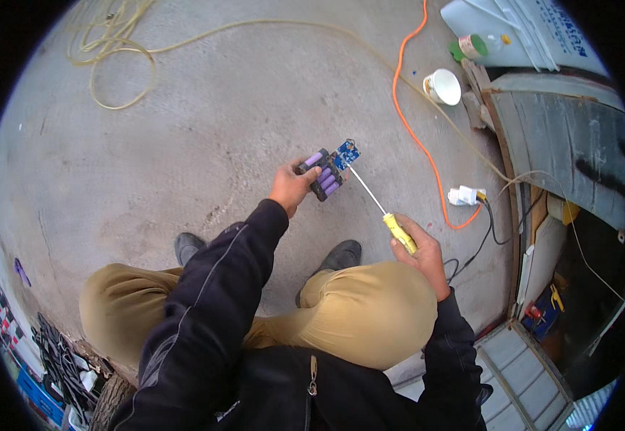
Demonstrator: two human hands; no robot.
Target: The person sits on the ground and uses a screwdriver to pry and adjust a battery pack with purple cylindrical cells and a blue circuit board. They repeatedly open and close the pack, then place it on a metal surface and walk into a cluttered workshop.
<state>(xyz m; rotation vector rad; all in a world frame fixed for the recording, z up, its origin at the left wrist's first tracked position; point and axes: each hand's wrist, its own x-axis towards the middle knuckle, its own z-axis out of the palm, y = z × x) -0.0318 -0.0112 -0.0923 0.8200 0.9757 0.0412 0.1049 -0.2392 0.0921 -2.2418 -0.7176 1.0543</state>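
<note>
My left hand (293,185) grips a battery pack (329,182) of purple cylindrical cells in a black holder, held up over the concrete floor. A blue circuit board (346,153) stands out from the pack's far right side. In my right hand (423,249) is a screwdriver (400,234) with a yellow handle and a long thin shaft. Its tip reaches the board's near edge; whether it touches cannot be made out. The fingers of my left hand are partly hidden under the pack.
An orange cord (414,136) runs down the right to a white plug adapter (463,195) with black cables. A white cup (442,87) lies near a metal panel (557,129). A pale hose (255,23) coils at the far left. Black cables (61,359) heap at the near left.
</note>
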